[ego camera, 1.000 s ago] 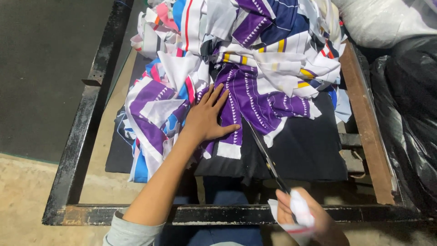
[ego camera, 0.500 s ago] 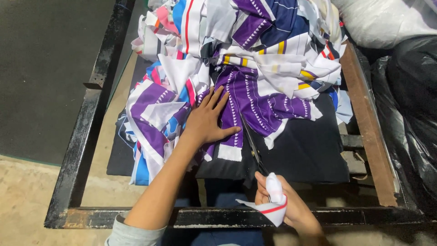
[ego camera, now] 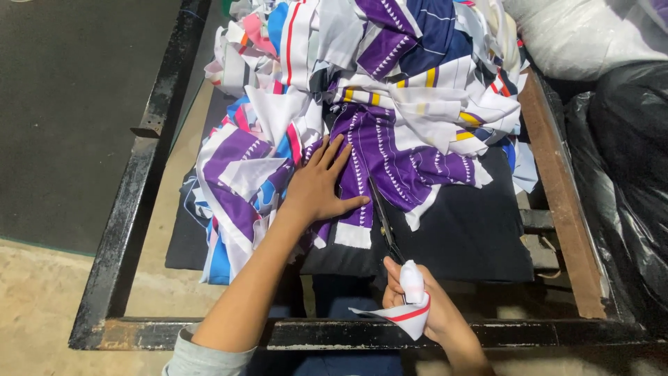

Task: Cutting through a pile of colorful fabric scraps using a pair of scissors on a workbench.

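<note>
Landmark: I take the black metal frame (ego camera: 132, 209) as my reference; everything below is placed against it.
Left hand: my left hand (ego camera: 316, 188) lies inside the frame, fingers spread and palm pressed flat on the purple patterned cloth (ego camera: 390, 163).
Right hand: my right hand (ego camera: 417, 303) sits just above the frame's near rail, curled tight around the handles of the scissors (ego camera: 385, 223); a white strip with a red stripe (ego camera: 400, 317) is wrapped over one finger.
Scissors: the blades point away from the near rail, their tip against the purple cloth's edge, just beside my left thumb.
Cloth heap: mixed white, blue and purple scraps (ego camera: 390, 63) fill the frame's far half.
Black sheet: a dark cloth (ego camera: 473, 237) lies under the heap, towards the frame's right rail.
Outside the frame: a black plastic bag (ego camera: 626, 188) lies beyond the right rail.
</note>
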